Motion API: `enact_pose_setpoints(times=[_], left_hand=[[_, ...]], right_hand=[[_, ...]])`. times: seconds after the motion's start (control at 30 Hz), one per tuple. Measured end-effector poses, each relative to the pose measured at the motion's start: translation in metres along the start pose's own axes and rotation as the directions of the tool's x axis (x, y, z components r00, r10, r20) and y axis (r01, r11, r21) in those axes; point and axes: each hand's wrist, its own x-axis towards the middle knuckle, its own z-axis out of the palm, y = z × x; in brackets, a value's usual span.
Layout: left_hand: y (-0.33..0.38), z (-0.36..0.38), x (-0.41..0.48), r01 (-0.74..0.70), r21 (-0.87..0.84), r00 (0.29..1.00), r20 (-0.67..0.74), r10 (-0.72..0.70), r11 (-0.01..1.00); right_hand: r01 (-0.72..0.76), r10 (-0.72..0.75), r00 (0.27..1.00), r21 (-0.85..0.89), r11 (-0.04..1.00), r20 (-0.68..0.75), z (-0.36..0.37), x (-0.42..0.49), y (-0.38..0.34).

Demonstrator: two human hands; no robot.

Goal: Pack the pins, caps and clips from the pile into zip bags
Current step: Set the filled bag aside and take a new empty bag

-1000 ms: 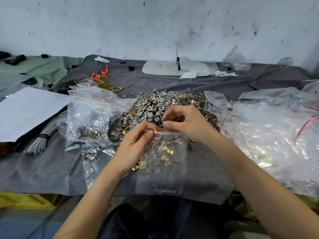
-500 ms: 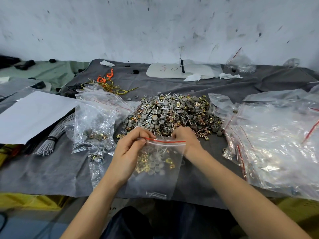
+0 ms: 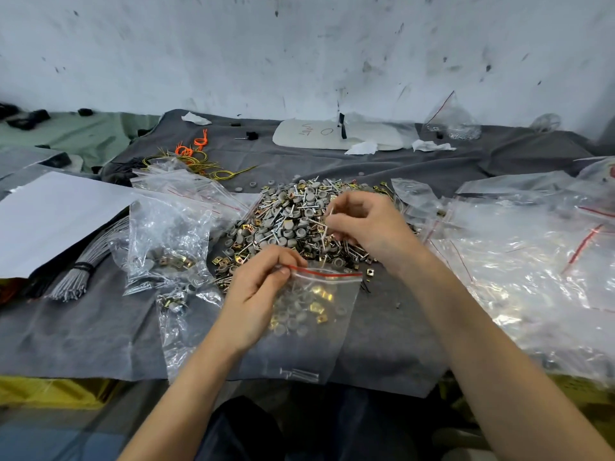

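A clear zip bag (image 3: 319,341) with a red seal strip lies flat on the grey-cloth surface (image 3: 83,327), just in front of the pile (image 3: 293,221) of mixed hardware. Its mouth faces the pile and its long axis runs back toward the person. Grey caps (image 3: 296,314) and brass clips (image 3: 320,307) sit mid-bag, with loose pins (image 3: 299,374) near the bottom edge. The left hand (image 3: 258,294) pinches the bag's top left corner. The right hand (image 3: 369,224), over the pile, pinches thin silver pins (image 3: 327,222), near upright, in curled fingers.

One head-worn view looks forward and down from close above the left hand (image 3: 256,294) and right hand (image 3: 369,224); the desk (image 3: 83,331) stretches beyond them to the wall (image 3: 299,44).
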Motion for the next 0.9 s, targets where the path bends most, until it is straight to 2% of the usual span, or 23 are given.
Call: enact_pose_setpoints(times=[0.13, 0.23, 0.37, 0.4, 0.47, 0.53, 0.6, 0.67, 0.73, 0.83, 0.9], left_hand=[[0.003, 0.003, 0.003, -0.045, 0.008, 0.999, -0.004, 0.045, 0.999], [0.004, 0.001, 0.003, -0.031, -0.036, 0.999, -0.019, 0.030, 0.999], [0.005, -0.001, 0.002, -0.034, -0.039, 0.999, -0.025, 0.033, 0.999], [0.005, -0.002, 0.001, -0.035, -0.044, 0.999, -0.028, 0.034, 0.998], [0.006, -0.005, 0.000, -0.027, -0.084, 0.998, -0.052, 0.023, 0.996], [0.007, -0.007, -0.001, -0.023, -0.121, 0.997, -0.080, 0.014, 0.992], [0.008, -0.009, -0.002, -0.031, -0.157, 0.995, -0.100, 0.015, 0.987], [0.009, -0.010, -0.002, -0.050, -0.180, 0.992, -0.120, 0.028, 0.982], [0.011, -0.010, -0.002, -0.059, -0.197, 0.991, -0.133, 0.032, 0.979], [0.012, -0.010, -0.003, -0.044, -0.207, 0.990, -0.138, 0.015, 0.977], [0.011, -0.010, -0.003, -0.042, -0.181, 0.990, -0.143, 0.016, 0.983]], right_hand=[[0.088, -0.014, 0.965, -0.273, 0.958, 0.262, 0.004, -0.011, -0.015], [0.093, 0.003, 0.944, -0.277, 0.956, 0.329, -0.003, -0.012, -0.019], [0.175, -0.007, 0.908, -0.363, 0.915, 0.418, -0.004, -0.011, -0.020], [0.171, -0.025, 0.921, -0.347, 0.922, 0.388, -0.005, -0.010, -0.018], [0.117, -0.064, 0.975, -0.250, 0.961, 0.212, -0.007, -0.007, -0.011], [0.076, -0.060, 0.996, -0.285, 0.955, 0.063, -0.009, -0.003, 0.003], [-0.041, 0.109, 0.984, -0.410, 0.911, 0.142, -0.003, -0.005, 0.024], [-0.125, 0.258, 0.936, -0.456, 0.881, 0.241, 0.011, -0.015, 0.048], [-0.065, 0.233, 0.939, -0.535, 0.842, 0.252, 0.023, -0.021, 0.067], [0.048, 0.190, 0.954, -0.745, 0.666, 0.231, 0.037, -0.020, 0.077], [0.032, 0.179, 0.967, -0.786, 0.617, 0.179, 0.044, -0.017, 0.076]])
